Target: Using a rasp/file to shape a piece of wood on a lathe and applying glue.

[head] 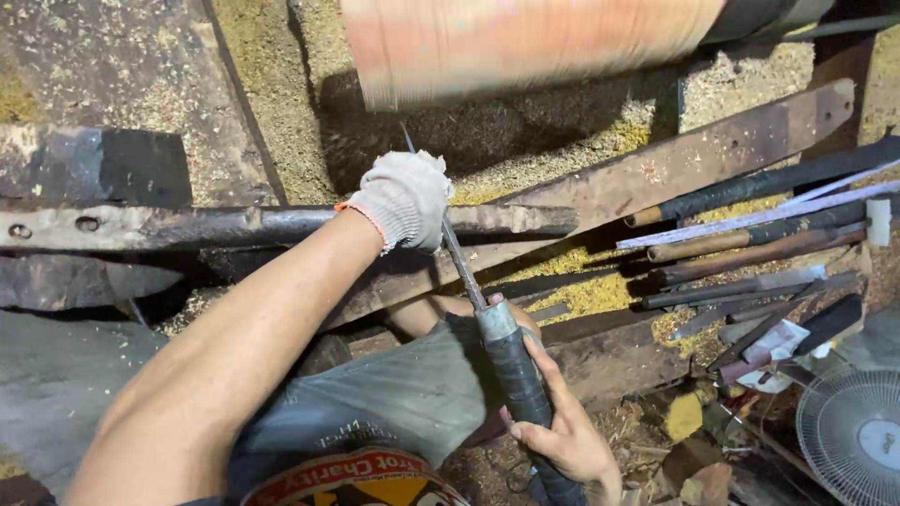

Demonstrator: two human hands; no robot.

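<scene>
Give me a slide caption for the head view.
Gloved left hand steadies a chisel toward blurred wood; bare right hand grips its handle.

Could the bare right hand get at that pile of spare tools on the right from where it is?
Probably yes. The right hand grips the chisel's handle, yet the spare tools lie open on the bench to its right, with nothing between; it would have to let go first.

Both hands on chisel (487,323) — L hand (405,201) gloved, R hand (562,436) bare.
</scene>
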